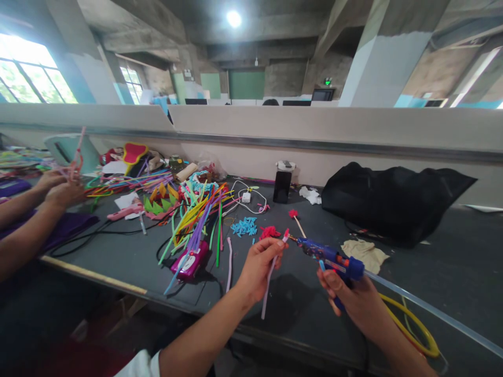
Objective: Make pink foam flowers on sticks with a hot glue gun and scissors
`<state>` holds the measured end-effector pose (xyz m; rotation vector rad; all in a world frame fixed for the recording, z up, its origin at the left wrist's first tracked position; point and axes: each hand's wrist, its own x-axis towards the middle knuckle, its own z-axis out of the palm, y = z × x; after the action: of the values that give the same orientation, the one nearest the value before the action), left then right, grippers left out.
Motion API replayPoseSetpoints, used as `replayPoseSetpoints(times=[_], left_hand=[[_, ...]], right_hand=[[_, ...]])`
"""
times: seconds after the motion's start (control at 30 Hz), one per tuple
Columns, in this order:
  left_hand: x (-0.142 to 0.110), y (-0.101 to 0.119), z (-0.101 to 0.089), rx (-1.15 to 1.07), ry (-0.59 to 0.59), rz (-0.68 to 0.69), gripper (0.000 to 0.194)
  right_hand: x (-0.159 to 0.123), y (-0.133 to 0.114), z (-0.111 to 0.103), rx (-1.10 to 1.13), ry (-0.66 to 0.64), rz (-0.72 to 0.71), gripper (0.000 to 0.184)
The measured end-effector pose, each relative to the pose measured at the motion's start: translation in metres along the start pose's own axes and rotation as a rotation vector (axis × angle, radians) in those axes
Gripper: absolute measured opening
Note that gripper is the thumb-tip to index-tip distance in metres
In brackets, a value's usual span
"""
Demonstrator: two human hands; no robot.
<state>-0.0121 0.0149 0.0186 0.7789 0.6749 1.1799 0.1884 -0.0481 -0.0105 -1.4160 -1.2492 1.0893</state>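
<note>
Pinched between the fingers of my left hand (262,262) is a pale pink pipe cleaner (269,290), its tail hanging down and a darker pink bit at its top. My right hand (348,293) grips a blue hot glue gun (326,255), whose nozzle points left and touches or nearly touches that pink tip. A clear glue stick (428,306) runs out of the gun's back. Just behind my left hand lie a pile of red pieces (269,232) and a pile of short blue pieces (244,226). A stick with a red tuft (294,214) lies beyond the nozzle.
Left of my hands is a heap of colourful pipe cleaners (196,209) by a purple box (190,260). A phone (282,186) stands near the partition. Right are a black bag (393,201), a beige cloth (365,253) and a yellow ring (416,324). A co-worker's hands (63,188) work at far left.
</note>
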Motion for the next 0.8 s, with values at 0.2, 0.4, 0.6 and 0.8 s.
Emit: replayPoseSetpoints(times=[0.2, 0.4, 0.6, 0.8], left_hand=[[0.0002, 0.0003, 0.0001, 0.008, 0.002, -0.001, 0.018], [-0.0003, 0.0008, 0.0007, 0.024, 0.005, -0.003, 0.017], [0.0, 0.0002, 0.0001, 0.013, 0.016, -0.006, 0.017], [0.0007, -0.0008, -0.0024, 0.004, -0.004, -0.009, 0.018]], right_hand=[[-0.0003, -0.0004, 0.0004, -0.03, 0.008, 0.004, 0.042], [-0.0008, -0.0004, 0.0009, -0.058, 0.023, -0.009, 0.042], [0.0015, 0.0009, -0.0005, -0.065, 0.018, -0.002, 0.041], [-0.0008, -0.0017, 0.0021, -0.07, 0.054, -0.023, 0.041]])
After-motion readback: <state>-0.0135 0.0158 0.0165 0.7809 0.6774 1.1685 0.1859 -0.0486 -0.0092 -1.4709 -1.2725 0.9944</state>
